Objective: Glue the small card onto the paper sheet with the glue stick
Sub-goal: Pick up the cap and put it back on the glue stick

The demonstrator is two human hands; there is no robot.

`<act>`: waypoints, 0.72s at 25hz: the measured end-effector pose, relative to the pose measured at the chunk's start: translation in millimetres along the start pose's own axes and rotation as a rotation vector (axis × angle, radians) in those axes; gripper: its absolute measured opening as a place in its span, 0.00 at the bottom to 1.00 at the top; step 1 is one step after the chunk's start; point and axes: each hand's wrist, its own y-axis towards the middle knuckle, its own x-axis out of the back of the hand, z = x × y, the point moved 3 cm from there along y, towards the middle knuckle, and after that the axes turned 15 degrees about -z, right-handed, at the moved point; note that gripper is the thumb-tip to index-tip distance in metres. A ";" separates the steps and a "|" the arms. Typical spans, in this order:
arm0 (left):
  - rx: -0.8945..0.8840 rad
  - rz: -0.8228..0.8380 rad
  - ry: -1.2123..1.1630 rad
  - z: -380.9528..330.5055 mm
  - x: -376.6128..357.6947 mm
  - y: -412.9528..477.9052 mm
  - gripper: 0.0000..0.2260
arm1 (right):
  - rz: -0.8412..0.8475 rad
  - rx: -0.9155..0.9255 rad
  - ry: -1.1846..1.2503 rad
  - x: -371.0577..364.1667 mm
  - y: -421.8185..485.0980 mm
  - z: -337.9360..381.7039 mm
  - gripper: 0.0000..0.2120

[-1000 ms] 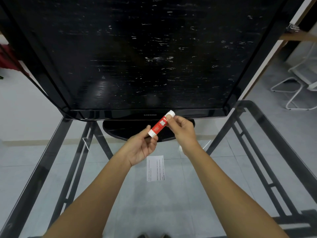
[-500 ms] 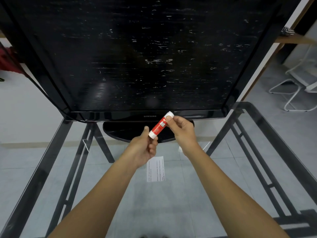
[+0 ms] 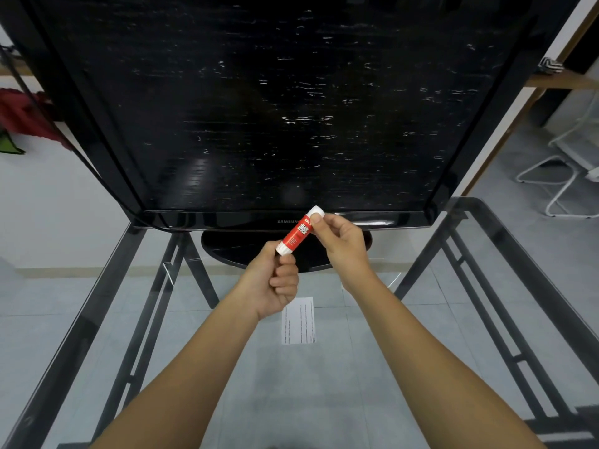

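A red glue stick (image 3: 297, 232) with white ends is held tilted in the air above the glass table, in front of the monitor's base. My left hand (image 3: 271, 280) pinches its lower white end. My right hand (image 3: 340, 241) grips its upper end by the white cap. Below the hands a small white card (image 3: 299, 320) with printed lines lies flat on the glass. A bit of something white (image 3: 344, 286) shows under my right wrist; I cannot tell whether it is the paper sheet.
A large black monitor (image 3: 259, 108) on an oval stand (image 3: 227, 251) fills the far half of the glass table (image 3: 505, 241). The table's dark metal frame (image 3: 155, 303) shows through the glass. A white wire chair (image 3: 564, 176) stands on the floor at right.
Both hands have stayed on the glue stick and shifted only slightly. My left fingers have curled tighter around its lower end.
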 end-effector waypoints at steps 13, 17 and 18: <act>-0.105 -0.039 0.092 -7.0 -0.5 -9.2 0.22 | 0.005 0.010 -0.003 0.1 -0.4 4.5 0.03; -0.628 -0.209 0.360 -10.9 3.1 -9.6 0.13 | -0.021 0.007 0.006 0.0 -2.4 -1.5 0.06; -0.815 -0.208 0.415 -10.3 4.6 -12.7 0.10 | -0.025 0.004 0.011 0.0 -3.4 -2.4 0.07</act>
